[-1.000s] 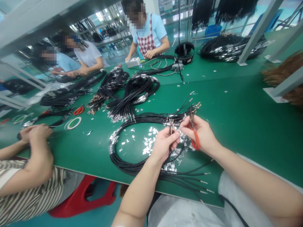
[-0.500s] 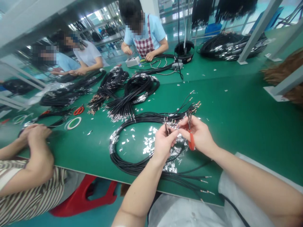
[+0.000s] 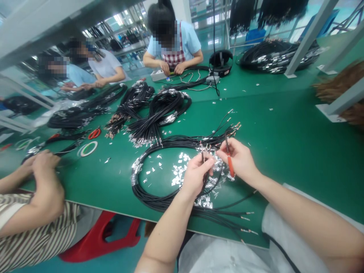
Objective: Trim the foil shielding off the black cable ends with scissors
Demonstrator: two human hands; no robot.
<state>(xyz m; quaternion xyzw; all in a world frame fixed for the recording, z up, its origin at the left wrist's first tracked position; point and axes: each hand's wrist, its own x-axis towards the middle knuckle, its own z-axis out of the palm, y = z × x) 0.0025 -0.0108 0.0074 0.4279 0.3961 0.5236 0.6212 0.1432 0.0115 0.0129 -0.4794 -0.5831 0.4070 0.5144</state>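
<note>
A: Grip?
B: Left hand (image 3: 196, 176) pinches black cable ends (image 3: 203, 156); right hand (image 3: 237, 157) is closed on orange-handled pliers (image 3: 230, 166), tips up. Both sit slightly lower than before.
A: Cable?
B: Black cable coil (image 3: 159, 191) lies on the green bench (image 3: 284, 151), around foil scraps (image 3: 182, 163).
A: Far side?
B: Co-worker's hand (image 3: 164, 67) has moved in beside a white box (image 3: 158, 75).

The black cables (image 3: 170, 197) have a smooth, matt plastic sheath ending in bright metal terminals (image 3: 236, 126), with crinkled silver foil scraps (image 3: 179, 170) glinting among them. The red-handled scissors (image 3: 230, 167) pair dark metal blades with glossy plastic grips, and the green surface (image 3: 295, 167) looks smooth and faintly glossy, like a rubber mat
</note>
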